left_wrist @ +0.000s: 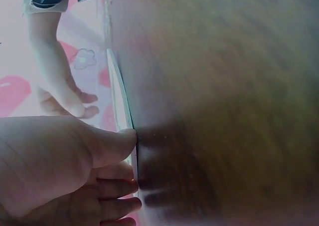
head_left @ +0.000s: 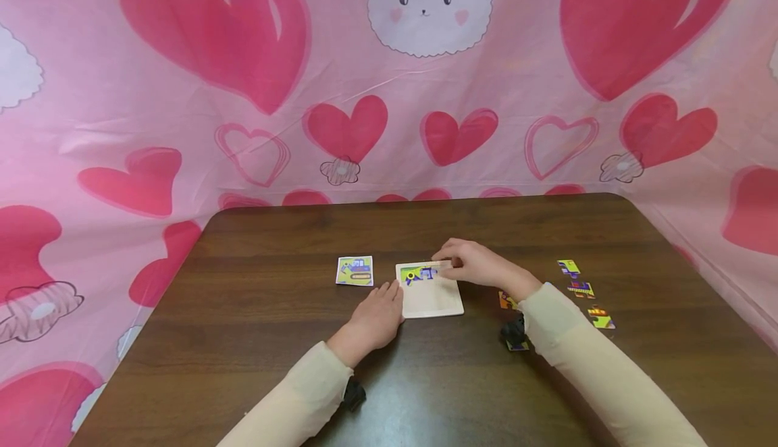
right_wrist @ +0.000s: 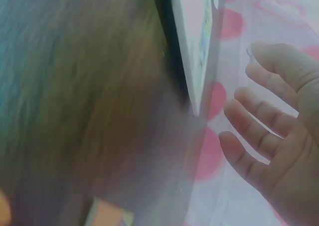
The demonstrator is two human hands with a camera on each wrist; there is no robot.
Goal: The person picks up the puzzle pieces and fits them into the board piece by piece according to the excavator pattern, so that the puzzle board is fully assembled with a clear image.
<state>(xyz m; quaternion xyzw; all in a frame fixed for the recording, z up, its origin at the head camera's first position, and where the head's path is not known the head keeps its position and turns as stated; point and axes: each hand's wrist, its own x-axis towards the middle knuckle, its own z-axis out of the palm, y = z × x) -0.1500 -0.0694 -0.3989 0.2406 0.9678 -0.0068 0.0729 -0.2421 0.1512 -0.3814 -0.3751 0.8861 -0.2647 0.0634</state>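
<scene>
A pale square puzzle board (head_left: 433, 304) lies flat near the middle of the table, with colourful jigsaw pieces (head_left: 419, 275) set along its top part. My left hand (head_left: 377, 315) rests at the board's left side. In the left wrist view, its thumb and fingertips touch the board's edge (left_wrist: 119, 99). Over the board's top right corner is my right hand (head_left: 477, 265), its fingers loosely bent. The right wrist view shows that hand (right_wrist: 276, 131) raised with spread fingers and nothing between them.
Left of the board lies a square picture card (head_left: 354, 271) showing a digger. Several loose puzzle pieces lie to the right, among them a yellow one (head_left: 568, 267), a striped one (head_left: 581, 290) and an orange one (head_left: 507, 300), partly behind my right forearm.
</scene>
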